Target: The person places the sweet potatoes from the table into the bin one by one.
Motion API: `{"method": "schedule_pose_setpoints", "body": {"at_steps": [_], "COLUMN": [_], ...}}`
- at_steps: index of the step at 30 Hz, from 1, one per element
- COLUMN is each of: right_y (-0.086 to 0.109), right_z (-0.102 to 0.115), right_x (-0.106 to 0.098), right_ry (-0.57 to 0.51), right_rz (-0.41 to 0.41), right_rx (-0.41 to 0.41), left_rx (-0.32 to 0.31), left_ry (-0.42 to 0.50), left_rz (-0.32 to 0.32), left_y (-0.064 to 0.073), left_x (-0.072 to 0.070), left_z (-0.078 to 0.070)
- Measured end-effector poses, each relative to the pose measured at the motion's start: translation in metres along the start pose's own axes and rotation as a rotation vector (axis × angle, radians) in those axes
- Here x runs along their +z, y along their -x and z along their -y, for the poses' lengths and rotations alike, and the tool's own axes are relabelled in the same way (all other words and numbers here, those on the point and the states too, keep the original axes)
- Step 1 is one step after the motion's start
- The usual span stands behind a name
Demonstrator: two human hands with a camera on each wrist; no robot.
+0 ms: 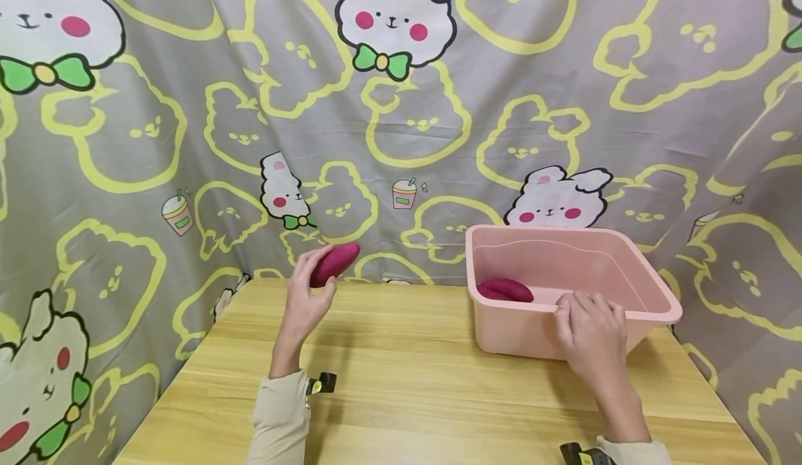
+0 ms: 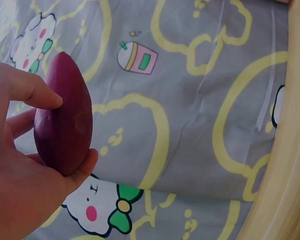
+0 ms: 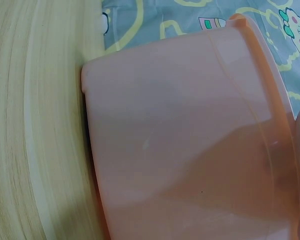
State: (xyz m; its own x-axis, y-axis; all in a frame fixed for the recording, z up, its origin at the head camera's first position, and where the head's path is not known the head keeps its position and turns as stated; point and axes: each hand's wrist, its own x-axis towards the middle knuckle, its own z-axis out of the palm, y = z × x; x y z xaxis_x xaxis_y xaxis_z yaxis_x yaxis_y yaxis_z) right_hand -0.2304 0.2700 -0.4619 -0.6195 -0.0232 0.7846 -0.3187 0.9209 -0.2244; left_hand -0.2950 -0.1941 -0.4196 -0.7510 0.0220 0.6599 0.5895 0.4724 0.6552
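My left hand point(image 1: 307, 294) holds a purple-red sweet potato point(image 1: 336, 263) above the far left part of the table, thumb on one side and fingers on the other. The left wrist view shows this sweet potato point(image 2: 67, 117) as smooth and tapered at both ends, standing nearly upright in the grip. My right hand point(image 1: 594, 333) grips the near rim of a pink plastic bin point(image 1: 520, 329), fingers curled over the edge. At the bin's left end lie more purple-red sweet potatoes point(image 1: 506, 289), partly hidden by its wall. The right wrist view shows mostly the bin's outer side point(image 3: 180, 130).
The bin stands at the right rear of a light wooden table point(image 1: 401, 381). A grey curtain point(image 1: 426, 152) with yellow outlines and white cartoon animals hangs directly behind the table and along its sides. Dark cameras are strapped to both wrists.
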Motion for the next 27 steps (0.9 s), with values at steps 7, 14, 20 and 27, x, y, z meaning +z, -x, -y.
{"method": "schedule_pose_setpoints", "body": {"at_steps": [7, 14, 20, 27], "right_y": [-0.001, -0.001, -0.001, -0.001], "right_z": [0.001, 0.001, 0.001, 0.001], "right_x": [0.0, 0.002, 0.002, 0.001], "right_ry": [-0.003, -0.008, -0.009, -0.011], "right_rz": [-0.008, -0.023, -0.016, -0.012], "right_rx": [-0.005, -0.017, -0.013, -0.002], "left_rx": [0.025, 0.06, 0.086, 0.109], "left_ry": [0.002, 0.003, 0.004, 0.011], "left_rz": [0.009, 0.02, 0.033, 0.043], "left_y": [-0.001, -0.001, -0.001, -0.001], "left_x": [0.005, 0.011, 0.017, 0.023], "left_z": [-0.006, -0.012, -0.017, -0.021]}}
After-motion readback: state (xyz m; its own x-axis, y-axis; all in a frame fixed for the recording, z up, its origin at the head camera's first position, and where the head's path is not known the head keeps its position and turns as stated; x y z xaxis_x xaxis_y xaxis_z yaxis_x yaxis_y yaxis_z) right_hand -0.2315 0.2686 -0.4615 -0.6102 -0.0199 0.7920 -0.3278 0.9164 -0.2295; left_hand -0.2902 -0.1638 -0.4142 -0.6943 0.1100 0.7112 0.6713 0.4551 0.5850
